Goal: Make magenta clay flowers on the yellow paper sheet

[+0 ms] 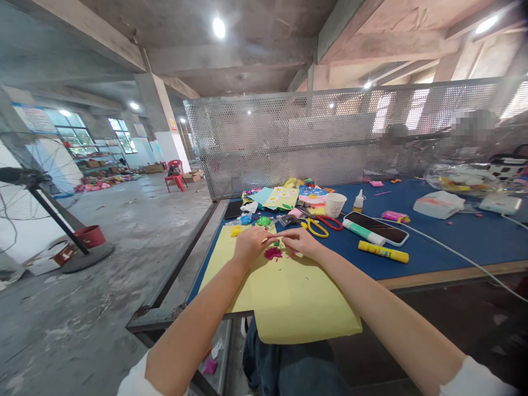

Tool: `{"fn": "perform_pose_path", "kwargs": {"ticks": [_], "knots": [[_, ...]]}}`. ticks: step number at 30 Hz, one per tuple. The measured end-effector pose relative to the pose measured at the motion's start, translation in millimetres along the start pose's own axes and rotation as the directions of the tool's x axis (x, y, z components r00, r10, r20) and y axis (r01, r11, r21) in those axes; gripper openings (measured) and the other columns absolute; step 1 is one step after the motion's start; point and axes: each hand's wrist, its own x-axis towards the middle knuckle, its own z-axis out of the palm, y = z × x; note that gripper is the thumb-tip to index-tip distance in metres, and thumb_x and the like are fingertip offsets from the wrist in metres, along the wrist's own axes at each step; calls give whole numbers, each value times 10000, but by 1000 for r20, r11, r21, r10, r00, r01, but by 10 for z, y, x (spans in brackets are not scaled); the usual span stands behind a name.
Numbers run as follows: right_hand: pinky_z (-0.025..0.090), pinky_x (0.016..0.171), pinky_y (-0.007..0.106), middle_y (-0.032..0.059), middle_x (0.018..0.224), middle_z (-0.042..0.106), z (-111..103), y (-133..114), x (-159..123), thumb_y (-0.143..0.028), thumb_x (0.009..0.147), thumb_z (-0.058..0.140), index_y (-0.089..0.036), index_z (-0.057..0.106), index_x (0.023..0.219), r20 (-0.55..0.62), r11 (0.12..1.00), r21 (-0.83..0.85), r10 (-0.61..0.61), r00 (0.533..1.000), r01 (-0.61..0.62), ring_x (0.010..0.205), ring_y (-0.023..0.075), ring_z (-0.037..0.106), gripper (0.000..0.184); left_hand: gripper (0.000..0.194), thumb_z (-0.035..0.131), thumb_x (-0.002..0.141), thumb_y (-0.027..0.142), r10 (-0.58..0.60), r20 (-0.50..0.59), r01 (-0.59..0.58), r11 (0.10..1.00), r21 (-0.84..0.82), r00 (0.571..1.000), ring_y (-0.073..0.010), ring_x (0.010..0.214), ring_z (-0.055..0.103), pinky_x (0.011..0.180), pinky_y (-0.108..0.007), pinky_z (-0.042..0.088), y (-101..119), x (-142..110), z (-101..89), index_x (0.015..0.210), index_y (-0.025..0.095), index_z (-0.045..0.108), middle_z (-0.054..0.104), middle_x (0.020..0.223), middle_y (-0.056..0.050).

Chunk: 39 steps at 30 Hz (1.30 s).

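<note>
My left hand (251,243) and my right hand (303,242) meet fingertip to fingertip over a sheet of yellow paper (305,297). The fingers of both are closed in a pinch, and whatever lies between them is too small to make out. Just below the fingertips, a magenta flower shape (273,253) lies on the paper. A small green piece (276,243) shows at its upper edge, partly covered by my fingers. Thin pink scraps (292,254) lie beside my right hand. The paper's front end hangs over the table edge above my lap.
Behind my hands are green clay (263,221), yellow-handled scissors (317,227), red-handled scissors (332,222) and a paper cup (335,204). To the right lie a phone (388,228), a glue stick (383,252) and a white cable (454,256). A perforated metal screen (289,137) stands behind the table.
</note>
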Motion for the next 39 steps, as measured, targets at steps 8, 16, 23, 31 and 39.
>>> {"fn": "perform_pose_path", "kwargs": {"ticks": [8,16,23,31,39], "knots": [[392,428,219,-11,604,578,22,95,69,-486,760,632,-160,687,936,-90,999,17,-48,995,49,460,102,482,374,277,538,929,402,14,-14,-14,1000,-26,1000,-182,724,642,633,-282,463,52,25,-40,817,194,682,699,762,-54],[371,428,221,-27,612,525,31,159,110,-498,715,670,-178,567,757,-136,995,27,-92,986,96,476,97,450,339,176,526,944,268,99,24,-96,990,-99,995,-180,754,663,658,-289,496,85,37,-25,967,194,684,727,827,-52],[359,486,234,-20,641,516,20,143,116,-495,725,650,-181,536,714,-192,991,-2,-131,973,133,544,109,447,335,190,514,937,183,88,44,-81,986,-146,995,-175,768,683,649,-272,508,76,26,8,1037,194,676,742,875,-56],[359,485,240,-13,629,536,9,170,109,-483,725,668,-174,598,706,-186,988,-22,-152,971,151,539,114,452,318,138,565,918,224,0,52,9,982,-190,999,-180,773,688,646,-269,506,81,28,19,973,208,691,752,888,-43],[346,471,233,-23,571,513,15,135,118,-440,733,667,-158,694,852,-207,989,-13,-146,967,146,491,99,426,308,112,626,881,312,-140,63,151,962,-228,988,-149,708,657,632,-247,492,138,58,-81,848,216,672,717,805,-8]]}}
